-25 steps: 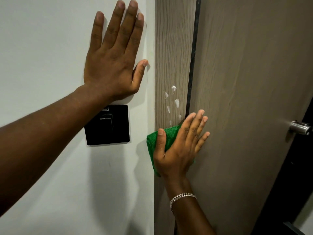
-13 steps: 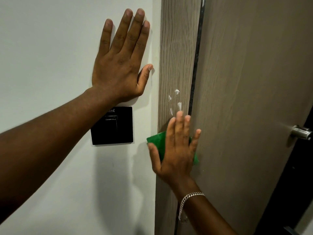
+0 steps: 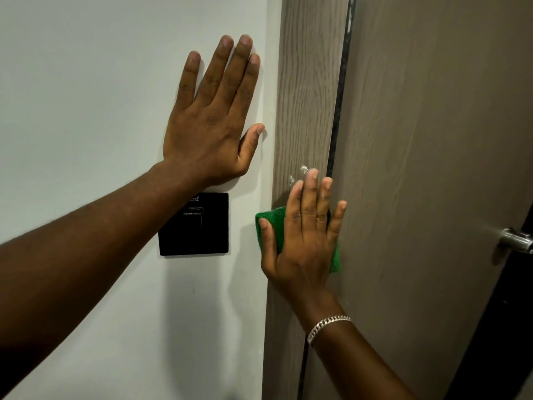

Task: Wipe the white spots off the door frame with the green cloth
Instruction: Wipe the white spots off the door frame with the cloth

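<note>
A wood-grain door frame (image 3: 308,90) runs vertically between the white wall and the door. My right hand (image 3: 302,238) lies flat on it, pressing the green cloth (image 3: 272,217) against the wood; green shows beside my thumb and below my little finger. Two white spots (image 3: 302,169) remain visible just above my fingertips; any others are hidden under the hand. My left hand (image 3: 213,116) rests flat and spread on the wall, holding nothing.
A black square switch plate (image 3: 193,226) is mounted on the white wall (image 3: 86,82) below my left hand. The brown door (image 3: 432,140) fills the right side, with a metal handle (image 3: 516,241) at the right edge.
My right hand has slid the green cloth upward along the frame, covering the lower white spots. The left hand stays flat on the wall.
</note>
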`<state>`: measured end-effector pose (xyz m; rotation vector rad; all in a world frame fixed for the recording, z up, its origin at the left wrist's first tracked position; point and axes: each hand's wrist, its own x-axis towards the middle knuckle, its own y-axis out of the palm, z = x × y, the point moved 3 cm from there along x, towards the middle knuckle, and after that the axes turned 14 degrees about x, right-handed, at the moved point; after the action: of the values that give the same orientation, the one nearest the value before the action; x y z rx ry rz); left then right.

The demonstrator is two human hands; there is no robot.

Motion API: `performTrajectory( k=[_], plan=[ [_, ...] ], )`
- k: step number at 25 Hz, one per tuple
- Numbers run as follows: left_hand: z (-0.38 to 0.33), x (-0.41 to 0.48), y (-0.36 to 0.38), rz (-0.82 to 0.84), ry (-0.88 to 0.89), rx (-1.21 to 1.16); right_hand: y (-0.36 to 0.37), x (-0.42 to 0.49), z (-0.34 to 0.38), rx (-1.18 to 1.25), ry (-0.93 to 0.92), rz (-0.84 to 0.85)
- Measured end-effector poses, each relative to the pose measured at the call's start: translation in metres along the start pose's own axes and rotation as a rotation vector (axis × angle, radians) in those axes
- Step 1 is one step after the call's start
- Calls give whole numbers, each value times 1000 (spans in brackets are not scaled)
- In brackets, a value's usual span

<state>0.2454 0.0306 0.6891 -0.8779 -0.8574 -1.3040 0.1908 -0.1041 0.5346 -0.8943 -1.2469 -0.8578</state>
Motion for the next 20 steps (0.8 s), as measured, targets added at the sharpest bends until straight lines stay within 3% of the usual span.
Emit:
performTrajectory(
  k=[5,8,12,14,17,20],
  plan=[
    [-1,-1,-2,0,7,-3,-5,-31,0,-43,-288,250],
    [0,-1,-4,6,-4,-5,-6,-18,-9,-23,-85,206],
    [-1,-3,-4,6,-7,-3,1,30,-2,39,223,-51],
    [0,-2,-4,10,-4,2,4,36,5,18,198,-56],
    [-1,-2,-6,20,-4,-8,5,12,8,-8,15,107],
    [0,-2,-7,18,-5,-15,-4,16,-8,19,113,68]
  ],
)
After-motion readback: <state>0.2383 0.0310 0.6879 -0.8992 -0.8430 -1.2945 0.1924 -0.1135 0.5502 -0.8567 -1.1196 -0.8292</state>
